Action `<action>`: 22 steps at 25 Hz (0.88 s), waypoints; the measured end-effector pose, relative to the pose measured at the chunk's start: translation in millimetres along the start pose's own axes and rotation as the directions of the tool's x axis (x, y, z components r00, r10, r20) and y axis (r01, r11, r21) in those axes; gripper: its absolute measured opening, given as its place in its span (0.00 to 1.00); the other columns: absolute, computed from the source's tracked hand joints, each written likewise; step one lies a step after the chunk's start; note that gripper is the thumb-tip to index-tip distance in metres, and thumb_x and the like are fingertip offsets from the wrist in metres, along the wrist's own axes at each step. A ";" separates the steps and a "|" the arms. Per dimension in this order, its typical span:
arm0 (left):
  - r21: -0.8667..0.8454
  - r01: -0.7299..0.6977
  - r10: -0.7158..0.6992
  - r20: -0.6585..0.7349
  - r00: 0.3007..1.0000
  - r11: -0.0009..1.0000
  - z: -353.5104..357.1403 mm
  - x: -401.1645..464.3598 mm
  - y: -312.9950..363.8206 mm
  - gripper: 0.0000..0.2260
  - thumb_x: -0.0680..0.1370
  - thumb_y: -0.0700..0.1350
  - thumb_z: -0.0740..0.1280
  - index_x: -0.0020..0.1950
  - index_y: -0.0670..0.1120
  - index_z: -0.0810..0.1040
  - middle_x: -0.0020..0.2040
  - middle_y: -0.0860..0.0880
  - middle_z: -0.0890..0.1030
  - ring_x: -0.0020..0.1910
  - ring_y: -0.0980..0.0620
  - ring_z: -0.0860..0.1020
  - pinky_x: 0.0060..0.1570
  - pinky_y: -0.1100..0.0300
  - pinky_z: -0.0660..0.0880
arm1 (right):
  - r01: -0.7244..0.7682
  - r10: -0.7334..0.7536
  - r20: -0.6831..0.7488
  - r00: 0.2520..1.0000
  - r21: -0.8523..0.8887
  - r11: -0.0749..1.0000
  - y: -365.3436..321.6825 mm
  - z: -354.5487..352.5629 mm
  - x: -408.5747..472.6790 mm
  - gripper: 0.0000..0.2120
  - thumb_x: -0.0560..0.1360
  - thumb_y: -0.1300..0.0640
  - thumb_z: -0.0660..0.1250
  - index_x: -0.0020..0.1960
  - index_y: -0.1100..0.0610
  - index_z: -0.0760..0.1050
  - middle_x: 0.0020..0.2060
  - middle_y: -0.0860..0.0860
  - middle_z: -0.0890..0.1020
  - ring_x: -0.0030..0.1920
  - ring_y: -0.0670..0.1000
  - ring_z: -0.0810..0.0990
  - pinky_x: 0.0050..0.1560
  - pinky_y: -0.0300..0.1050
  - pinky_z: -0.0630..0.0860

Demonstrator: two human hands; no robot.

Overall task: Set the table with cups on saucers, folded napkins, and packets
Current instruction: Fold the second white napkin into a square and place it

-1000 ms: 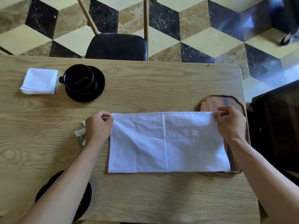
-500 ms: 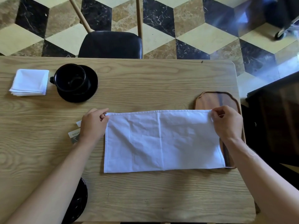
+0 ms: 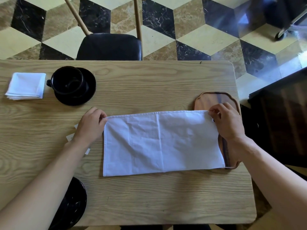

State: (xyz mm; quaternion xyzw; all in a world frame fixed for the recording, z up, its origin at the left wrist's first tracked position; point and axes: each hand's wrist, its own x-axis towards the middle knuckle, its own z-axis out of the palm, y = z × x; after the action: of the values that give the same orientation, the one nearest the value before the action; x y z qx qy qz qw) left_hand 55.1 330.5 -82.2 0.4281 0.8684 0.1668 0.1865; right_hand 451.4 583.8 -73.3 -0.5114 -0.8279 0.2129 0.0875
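Observation:
A white cloth napkin (image 3: 159, 143) lies flat on the wooden table (image 3: 149, 83), folded once into a long rectangle. My left hand (image 3: 90, 125) pinches its far left corner and my right hand (image 3: 227, 122) pinches its far right corner. A folded white napkin (image 3: 26, 85) sits at the far left beside a black cup (image 3: 67, 80) standing on a black saucer (image 3: 88, 92). Small packets (image 3: 70, 137) lie partly hidden under my left wrist. Another black saucer (image 3: 73, 205) shows at the near edge, partly behind my left forearm.
A brown wooden tray (image 3: 214, 101) lies at the table's right edge, partly under the napkin and my right hand. A black chair (image 3: 109, 47) stands at the far side. A dark cabinet (image 3: 282, 122) stands right of the table.
Both hands stay on the napkin's far corners. The camera view has shifted slightly, and the napkin has hardly moved on the table.

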 end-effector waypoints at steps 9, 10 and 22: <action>-0.170 0.141 -0.112 0.168 0.979 0.975 -27.8 -2.2 10.4 0.06 0.79 0.43 0.70 0.47 0.53 0.85 0.46 0.53 0.81 0.46 0.52 0.79 0.47 0.53 0.77 | 0.148 -0.152 0.057 0.987 0.066 0.987 -3.9 -38.6 -0.1 0.06 0.78 0.63 0.70 0.54 0.60 0.83 0.45 0.52 0.83 0.45 0.51 0.79 0.48 0.41 0.71; -0.173 0.112 -0.084 0.164 0.983 0.978 -36.3 -3.1 12.4 0.09 0.79 0.43 0.70 0.44 0.58 0.83 0.47 0.54 0.81 0.47 0.53 0.80 0.47 0.54 0.77 | 0.150 -0.155 0.053 0.987 0.083 0.985 -6.0 -45.9 -0.2 0.07 0.79 0.63 0.70 0.55 0.61 0.84 0.47 0.54 0.84 0.46 0.52 0.80 0.50 0.44 0.74; -0.578 0.154 -0.160 0.040 0.986 0.802 -74.1 -32.5 19.9 0.08 0.78 0.46 0.67 0.45 0.59 0.82 0.38 0.59 0.84 0.39 0.59 0.79 0.43 0.54 0.74 | 0.027 -0.044 0.055 0.998 0.280 0.960 -21.1 -87.7 -14.7 0.03 0.80 0.59 0.68 0.52 0.58 0.80 0.48 0.50 0.82 0.46 0.44 0.81 0.50 0.39 0.76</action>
State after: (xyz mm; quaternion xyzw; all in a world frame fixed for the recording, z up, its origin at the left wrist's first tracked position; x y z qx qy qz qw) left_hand 52.3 306.2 -2.5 0.2771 0.8099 0.4089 0.3164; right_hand 472.9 585.7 15.5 -0.4723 -0.8011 0.3411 0.1375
